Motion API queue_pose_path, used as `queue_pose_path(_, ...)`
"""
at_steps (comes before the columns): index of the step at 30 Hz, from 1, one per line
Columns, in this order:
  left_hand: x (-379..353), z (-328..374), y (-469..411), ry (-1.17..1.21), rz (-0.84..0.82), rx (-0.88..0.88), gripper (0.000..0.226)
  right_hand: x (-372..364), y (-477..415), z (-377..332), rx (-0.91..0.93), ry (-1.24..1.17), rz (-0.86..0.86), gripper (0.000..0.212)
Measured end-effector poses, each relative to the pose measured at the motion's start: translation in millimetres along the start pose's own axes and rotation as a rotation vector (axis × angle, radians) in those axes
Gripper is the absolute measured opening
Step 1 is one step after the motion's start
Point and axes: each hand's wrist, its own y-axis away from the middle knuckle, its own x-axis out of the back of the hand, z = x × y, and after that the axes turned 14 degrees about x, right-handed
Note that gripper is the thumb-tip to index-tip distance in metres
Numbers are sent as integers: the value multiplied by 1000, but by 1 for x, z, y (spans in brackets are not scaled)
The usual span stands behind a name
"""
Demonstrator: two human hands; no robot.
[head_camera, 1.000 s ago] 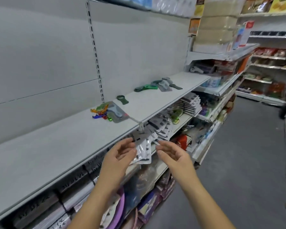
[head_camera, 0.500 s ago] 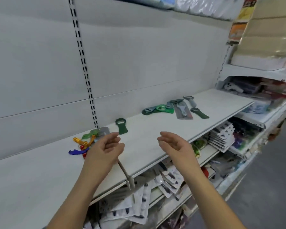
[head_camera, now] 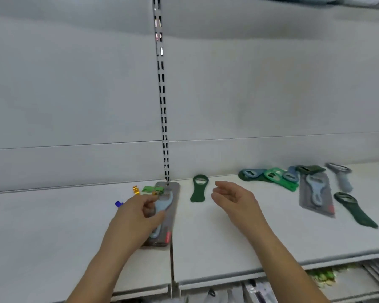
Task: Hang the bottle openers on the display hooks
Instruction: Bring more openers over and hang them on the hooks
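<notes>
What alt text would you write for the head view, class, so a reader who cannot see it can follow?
A person's left hand reaches onto a carded blue bottle opener lying on a white shelf, while the open right hand hovers beside a loose dark green opener. More green and blue openers lie further right.

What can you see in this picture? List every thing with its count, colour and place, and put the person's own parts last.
Shelf: one, white, across the lower half.
Slotted upright: one, pale with dark slots, on the back wall.
Carded opener: one, light blue on grey card, under the left hand.
Second carded opener: one, light blue on grey card, right side.
Loose dark green openers: two, one mid-shelf, one far right.
Opener pile: count unclear, green and blue, by the wall.
Grey tool: one, far right.
Small coloured pieces: several, gold, green, blue, left of the upright.
Left hand: on the carded opener.
Right hand: open, above the shelf.
</notes>
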Motion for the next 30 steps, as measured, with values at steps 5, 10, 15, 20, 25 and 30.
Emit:
queue_pose_path(5, -5, 11, 8, -445, 103, 9, 48, -11, -33, 6, 60, 342, -150, 43)
queue_pose_path(10, -16, 16, 7, -693, 218, -3, 63, -34, -52, 5, 67, 775, -299, 55)
queue_pose_path(15, -16, 11, -2, -769, 239, -5, 73, -42, -61, 6, 91, 942, -322, 47)
queue_pose_path(20, -13, 12, -9, -754, 220, -32, 72, -35, -66, 1, 37, 935, -409, 32)
queue_pose_path(25, -9, 19, -10, -639, 116, -36, 75, -20, -72, -3, -81, 859, -461, 51)
queue_pose_path(30, -10, 29, -12, -486, -54, -28, 103, 0, -73, 1, -217, 568, -451, 57)
